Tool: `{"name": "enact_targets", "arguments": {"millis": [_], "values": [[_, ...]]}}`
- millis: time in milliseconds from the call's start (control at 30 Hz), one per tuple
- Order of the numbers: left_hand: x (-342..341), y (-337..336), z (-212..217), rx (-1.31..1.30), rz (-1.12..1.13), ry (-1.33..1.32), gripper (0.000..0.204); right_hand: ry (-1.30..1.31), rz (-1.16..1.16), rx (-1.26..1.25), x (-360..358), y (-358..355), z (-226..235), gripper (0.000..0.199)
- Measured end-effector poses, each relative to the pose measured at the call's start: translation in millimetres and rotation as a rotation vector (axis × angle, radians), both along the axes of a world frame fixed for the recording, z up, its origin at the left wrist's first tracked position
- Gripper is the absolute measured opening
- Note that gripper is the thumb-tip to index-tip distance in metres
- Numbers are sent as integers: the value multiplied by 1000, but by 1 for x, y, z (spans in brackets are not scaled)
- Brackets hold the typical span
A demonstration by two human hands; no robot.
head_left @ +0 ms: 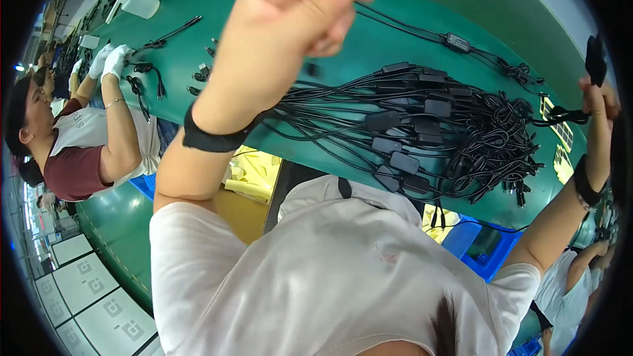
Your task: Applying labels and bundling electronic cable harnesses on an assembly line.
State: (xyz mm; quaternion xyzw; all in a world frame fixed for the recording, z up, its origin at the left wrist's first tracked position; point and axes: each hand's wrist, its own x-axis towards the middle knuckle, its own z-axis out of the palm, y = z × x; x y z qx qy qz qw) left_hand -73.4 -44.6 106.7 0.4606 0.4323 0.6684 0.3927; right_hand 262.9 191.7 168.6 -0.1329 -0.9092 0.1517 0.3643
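Note:
My left hand (pixel 297 13) is raised over the green table (pixel 217 6), fingers pinched shut on a thin black cable (pixel 402 25). This cable runs right through a small inline box (pixel 457 42) toward my right hand (pixel 597 95). At the picture's right edge, my right hand grips the black plug end (pixel 595 59) of a cable. Both wrists wear black bands. Under my arms a big bundle of black cables with inline boxes (pixel 428 132) lies on the table, its tangled ends to the right.
At the left, a person with white gloves (pixel 109 59) handles loose black cables (pixel 142 79) on the same table. A white lamp head (pixel 140 4) stands at the back left. Blue bins (pixel 475 244) and yellow sheets (pixel 254 171) sit below the table edge.

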Motion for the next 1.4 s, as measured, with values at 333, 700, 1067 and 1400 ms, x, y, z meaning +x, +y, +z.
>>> {"name": "enact_targets", "arguments": {"millis": [333, 700, 1067, 1400], "values": [[-75, -10, -37, -420, -11, 1509, 19, -268, -99, -214, -36, -63, -87, 69], [79, 80, -80, 161, -117, 829, 35, 17, -68, -409, -29, -69, -113, 84], [81, 66, -85, 143, 86, 973, 36, 433, -179, -1260, -57, -126, -113, 11], [73, 59, -95, 168, 78, 889, 38, 259, -247, -1226, -72, -130, -119, 5]]}}
